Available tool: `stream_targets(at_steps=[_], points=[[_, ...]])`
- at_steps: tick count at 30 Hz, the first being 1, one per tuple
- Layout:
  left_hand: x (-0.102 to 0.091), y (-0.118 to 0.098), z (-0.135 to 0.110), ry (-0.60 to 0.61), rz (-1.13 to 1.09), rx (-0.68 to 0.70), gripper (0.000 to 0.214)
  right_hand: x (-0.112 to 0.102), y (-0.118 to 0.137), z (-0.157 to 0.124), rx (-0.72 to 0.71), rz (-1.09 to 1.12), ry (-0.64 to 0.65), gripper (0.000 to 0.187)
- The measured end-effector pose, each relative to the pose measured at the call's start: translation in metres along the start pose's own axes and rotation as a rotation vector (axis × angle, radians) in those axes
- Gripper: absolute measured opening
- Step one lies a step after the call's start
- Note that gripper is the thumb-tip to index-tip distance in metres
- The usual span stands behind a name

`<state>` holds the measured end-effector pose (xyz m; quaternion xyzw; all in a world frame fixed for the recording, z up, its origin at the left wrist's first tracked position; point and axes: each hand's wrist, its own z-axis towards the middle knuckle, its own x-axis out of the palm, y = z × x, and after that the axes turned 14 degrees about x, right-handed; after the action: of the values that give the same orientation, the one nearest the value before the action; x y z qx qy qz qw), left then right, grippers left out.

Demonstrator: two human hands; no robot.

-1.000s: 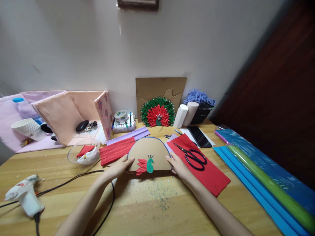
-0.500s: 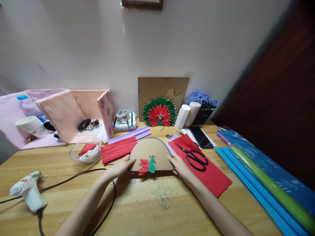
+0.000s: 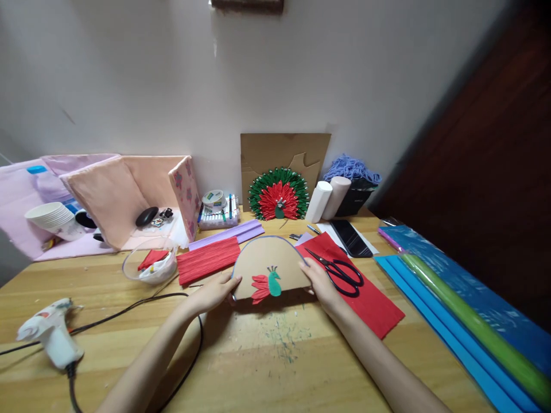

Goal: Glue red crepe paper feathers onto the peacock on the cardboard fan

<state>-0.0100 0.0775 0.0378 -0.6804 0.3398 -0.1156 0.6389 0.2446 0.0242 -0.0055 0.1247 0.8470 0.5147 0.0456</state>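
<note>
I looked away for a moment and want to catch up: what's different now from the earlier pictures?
The cardboard half-circle has shifted slightly right and turned, its right end now higher in view than its left. The left hand and right hand kept hold, letting nothing go. The scissors and glue gun stayed put.

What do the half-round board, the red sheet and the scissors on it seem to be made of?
Half-round board: likely cardboard, by its plain brown, matt face. Red sheet: perhaps crepe paper or felt, its surface dull. Scissors: probably metal at the thin, pointed blades; smooth black handles, possibly plastic.
</note>
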Motion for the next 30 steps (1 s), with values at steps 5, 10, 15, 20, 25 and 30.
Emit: stream_targets(at_steps=[5,10,15,20,25,30], points=[[-0.007,0.015,-0.001,-0.019,0.195,-0.023,0.048,-0.028,0.020,0.002,-0.113,0.276,-0.181,0.030],[-0.020,0.017,-0.001,-0.194,0.557,0.015,0.031,-0.047,0.023,0.010,-0.103,0.389,-0.185,0.028],[-0.036,0.023,0.004,-0.366,1.080,0.137,0.017,-0.028,0.020,-0.002,0.013,0.127,-0.003,0.031],[-0.052,0.022,0.005,-0.538,0.918,0.215,0.014,-0.003,0.008,-0.012,0.060,-0.093,0.167,0.032],[-0.047,-0.014,-0.004,-0.751,0.179,0.412,0.026,0.005,-0.003,-0.008,-0.050,-0.239,0.133,0.044],[-0.002,-0.042,-0.013,-0.460,-0.249,0.417,0.035,0.017,0.009,-0.028,-0.435,-0.356,-0.069,0.043]])
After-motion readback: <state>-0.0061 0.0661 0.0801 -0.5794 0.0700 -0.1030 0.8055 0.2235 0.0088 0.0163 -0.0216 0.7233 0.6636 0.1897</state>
